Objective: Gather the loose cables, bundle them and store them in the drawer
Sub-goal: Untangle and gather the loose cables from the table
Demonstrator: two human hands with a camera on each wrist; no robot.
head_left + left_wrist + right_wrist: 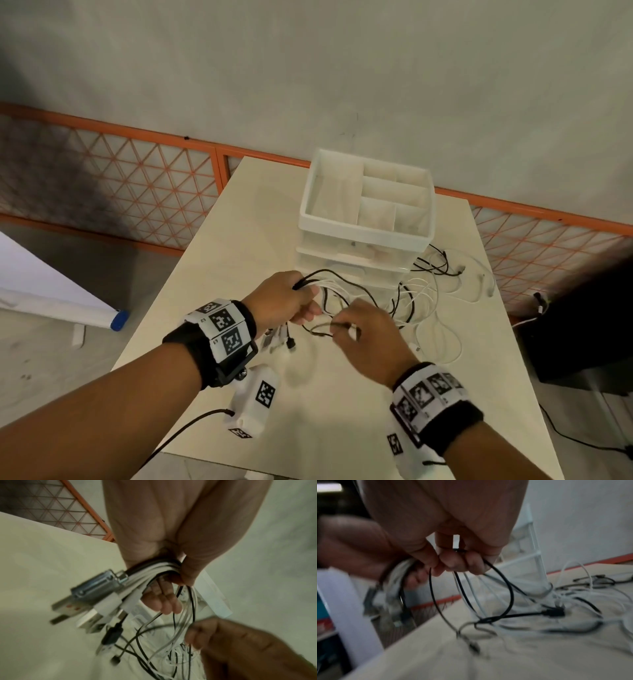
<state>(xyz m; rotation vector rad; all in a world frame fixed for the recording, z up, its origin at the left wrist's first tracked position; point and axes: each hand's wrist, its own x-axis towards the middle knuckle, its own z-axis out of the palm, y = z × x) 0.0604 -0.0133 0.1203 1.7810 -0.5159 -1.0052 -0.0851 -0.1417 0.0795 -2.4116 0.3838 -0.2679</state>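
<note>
My left hand [291,301] grips a bunch of black and white cables [154,568] above the table, and their plug ends [96,599] hang below the fist. Close to its right, my right hand [363,329] pinches a black cable [505,588] between thumb and fingers, lifting a loop of it. More loose cables [431,291] trail from both hands over the table to the right of the white drawer unit [363,260]. The unit's drawers look closed, and an open divided tray [366,192] forms its top.
The pale table [342,411] holds a white tagged device [257,397] with a black lead by my left wrist. An orange mesh fence [137,185] runs behind the table. A dark object [582,325] stands off the table's right edge.
</note>
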